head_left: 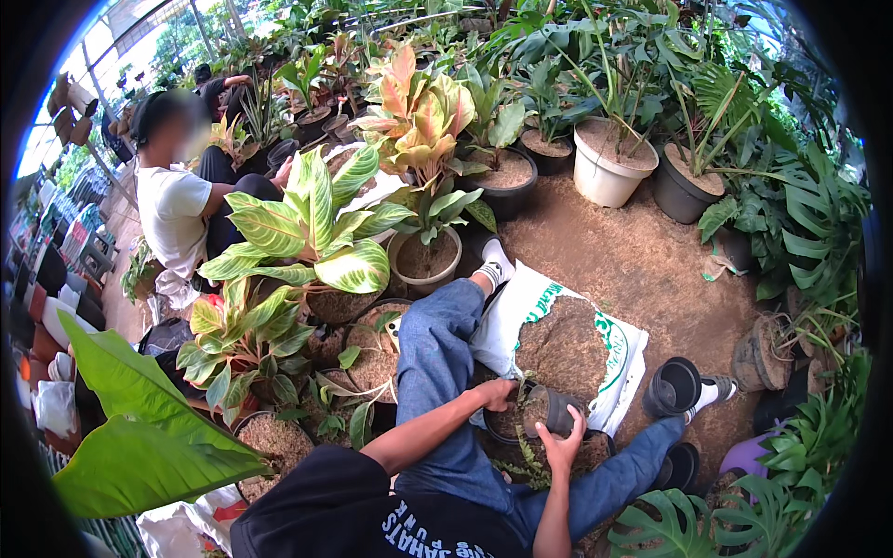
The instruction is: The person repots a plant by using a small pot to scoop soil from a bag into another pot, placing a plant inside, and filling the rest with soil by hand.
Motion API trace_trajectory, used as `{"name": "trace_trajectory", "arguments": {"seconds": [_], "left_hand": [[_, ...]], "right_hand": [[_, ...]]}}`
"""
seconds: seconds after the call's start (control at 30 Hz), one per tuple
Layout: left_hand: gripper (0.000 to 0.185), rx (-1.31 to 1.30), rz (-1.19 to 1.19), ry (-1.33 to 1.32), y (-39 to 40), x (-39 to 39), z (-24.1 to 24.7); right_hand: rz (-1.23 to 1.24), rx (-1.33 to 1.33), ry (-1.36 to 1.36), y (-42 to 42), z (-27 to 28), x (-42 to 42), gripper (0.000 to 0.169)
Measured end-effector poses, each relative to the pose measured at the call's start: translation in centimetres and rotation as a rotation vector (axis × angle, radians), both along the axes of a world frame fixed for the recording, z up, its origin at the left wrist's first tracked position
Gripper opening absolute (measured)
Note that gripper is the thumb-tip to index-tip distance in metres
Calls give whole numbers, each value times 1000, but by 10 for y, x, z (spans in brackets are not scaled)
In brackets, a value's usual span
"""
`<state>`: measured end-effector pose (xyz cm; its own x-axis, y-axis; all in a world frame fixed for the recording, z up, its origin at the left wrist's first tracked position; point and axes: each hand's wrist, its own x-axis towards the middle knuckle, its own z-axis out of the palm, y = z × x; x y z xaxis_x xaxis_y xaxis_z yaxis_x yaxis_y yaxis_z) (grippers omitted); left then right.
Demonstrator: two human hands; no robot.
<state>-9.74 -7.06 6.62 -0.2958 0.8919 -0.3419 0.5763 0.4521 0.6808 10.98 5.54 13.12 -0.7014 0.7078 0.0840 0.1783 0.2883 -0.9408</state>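
Observation:
My right hand [564, 444] grips a small black plastic plant pot [560, 411] between my legs. The pot is tipped over, and brown potting mix shows at its mouth. A trailing green plant [531, 464] hangs beside it. Close to the pot's mouth is my left hand [497, 395], fingers curled; what they hold, if anything, is hidden. Beneath both hands is a wider dark container [499, 427], partly covered by my hands and the small pot. A white sack [506, 335] with green print lies torn open just beyond, exposing brown potting mix [564, 342].
Stacked black pots [673, 386] stand by my right foot, with another black pot [678, 466] nearer. Leafy potted aglaonemas [317, 237] crowd my left side. A white pot [614, 164] stands ahead on the earth floor [593, 240]. Another person [171, 209] sits at the upper left.

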Motion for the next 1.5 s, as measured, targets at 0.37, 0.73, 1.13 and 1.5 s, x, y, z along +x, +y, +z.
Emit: {"name": "trace_trajectory", "arguments": {"seconds": [0.37,0.73,1.13,1.5], "left_hand": [[68,-275,-153,-42,19,-3,-40],[68,-224,-58,-20,28,5,-34],[52,-325,-102,-4,41,15,-23],[54,-344,-77,17,44,10,-44]], "right_hand": [[-59,-235,113,11,-38,1,72],[-82,-349,94,15,-32,0,69],[-44,-38,-126,9,1,-8,75],[-74,-80,-107,14,2,-1,75]]}}
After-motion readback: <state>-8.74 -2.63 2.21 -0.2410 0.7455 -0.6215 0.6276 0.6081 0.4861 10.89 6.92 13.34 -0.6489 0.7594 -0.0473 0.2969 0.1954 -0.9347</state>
